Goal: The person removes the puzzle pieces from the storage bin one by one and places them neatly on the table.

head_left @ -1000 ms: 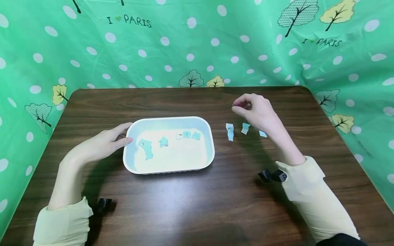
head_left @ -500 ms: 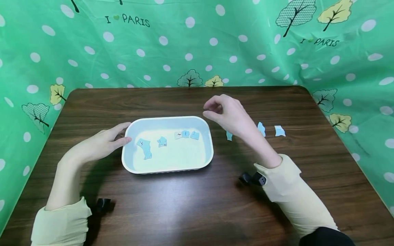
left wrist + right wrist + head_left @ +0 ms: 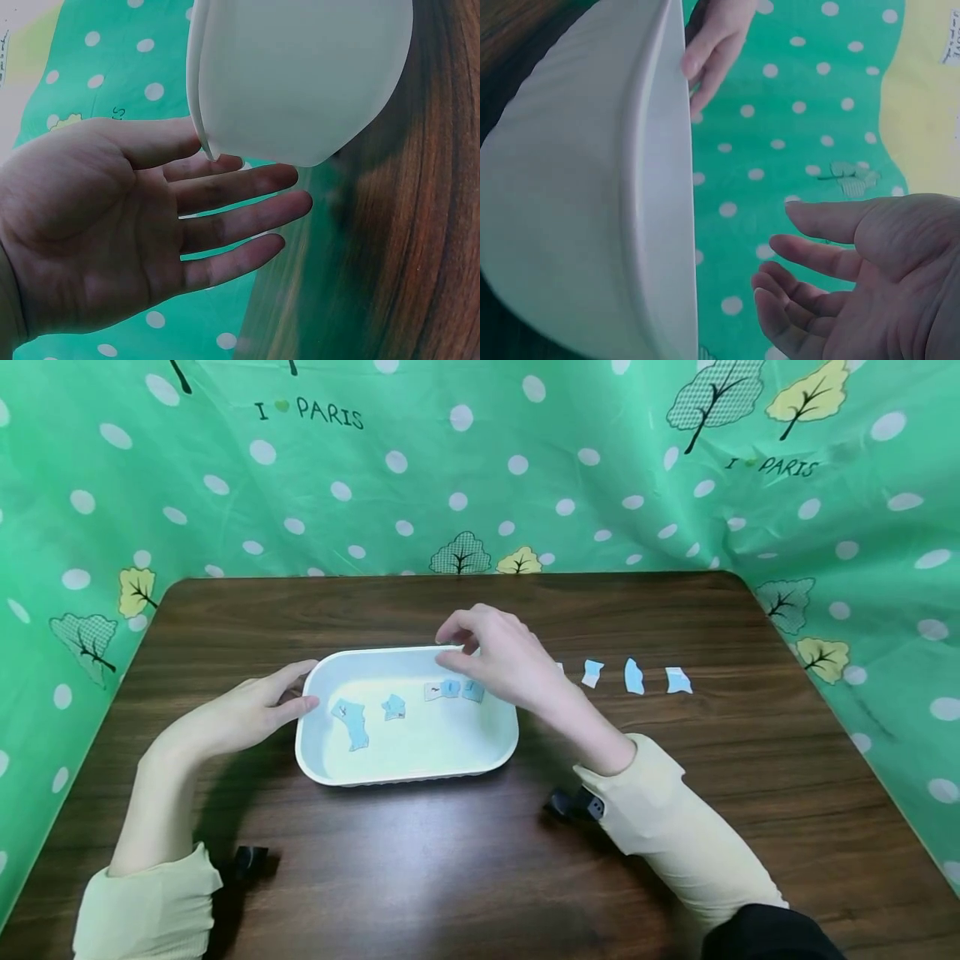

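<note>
A shallow white tray (image 3: 420,756) with a pale blue inner wall stands on the table, and several torn light-blue paper pieces (image 3: 352,725) lie in it. At its left end, my left hand (image 3: 236,714) pinches the rim, thumb on the inside; the other fingers extend loosely outside, as the left wrist view shows. My right hand (image 3: 506,656) is over the tray's back right corner, partly hiding that rim. In the right wrist view its thumb and fingers stand apart, bent a little, with nothing visible between them.
A row of torn paper pieces (image 3: 633,677) lies on the dark wooden table (image 3: 420,877) right of the tray; the leftmost is mostly behind my right hand. A green dotted cloth (image 3: 420,502) rises behind the table and along its sides.
My right hand has moved left, from above the row of loose paper pieces to over the tray, uncovering some of those pieces. My left hand stays at the rim.
</note>
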`<act>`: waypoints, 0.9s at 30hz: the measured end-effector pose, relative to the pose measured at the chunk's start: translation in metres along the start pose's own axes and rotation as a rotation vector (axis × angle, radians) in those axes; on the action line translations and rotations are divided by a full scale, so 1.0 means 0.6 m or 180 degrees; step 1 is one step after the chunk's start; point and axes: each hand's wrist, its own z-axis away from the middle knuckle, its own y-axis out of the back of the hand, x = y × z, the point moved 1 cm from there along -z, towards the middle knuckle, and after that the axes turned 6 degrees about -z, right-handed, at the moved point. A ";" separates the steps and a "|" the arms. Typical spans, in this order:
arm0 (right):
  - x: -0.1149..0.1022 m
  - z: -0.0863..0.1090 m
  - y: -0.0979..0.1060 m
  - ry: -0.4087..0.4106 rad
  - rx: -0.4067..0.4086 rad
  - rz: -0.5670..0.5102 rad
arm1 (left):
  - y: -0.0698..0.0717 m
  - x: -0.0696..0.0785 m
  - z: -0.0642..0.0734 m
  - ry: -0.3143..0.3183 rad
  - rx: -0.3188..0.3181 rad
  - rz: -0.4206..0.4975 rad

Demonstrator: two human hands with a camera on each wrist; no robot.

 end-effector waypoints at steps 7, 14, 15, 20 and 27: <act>-0.024 -0.009 -0.024 0.0116 -0.0148 0.0004 | -0.001 0.000 -0.002 0.0020 -0.0013 -0.0065; -0.045 -0.017 -0.044 0.0187 -0.0214 0.0131 | 0.000 0.002 0.001 0.0048 -0.0029 -0.0004; -0.047 -0.018 -0.047 0.0186 -0.0236 0.0152 | 0.000 0.002 0.001 0.0054 -0.0033 -0.0007; -0.056 -0.023 -0.069 0.0198 -0.0394 0.0269 | 0.000 0.003 0.002 -0.0002 -0.0017 -0.0021; -0.065 -0.027 -0.099 0.0284 -0.0522 0.0470 | 0.000 0.003 0.003 -0.0016 0.0014 -0.0102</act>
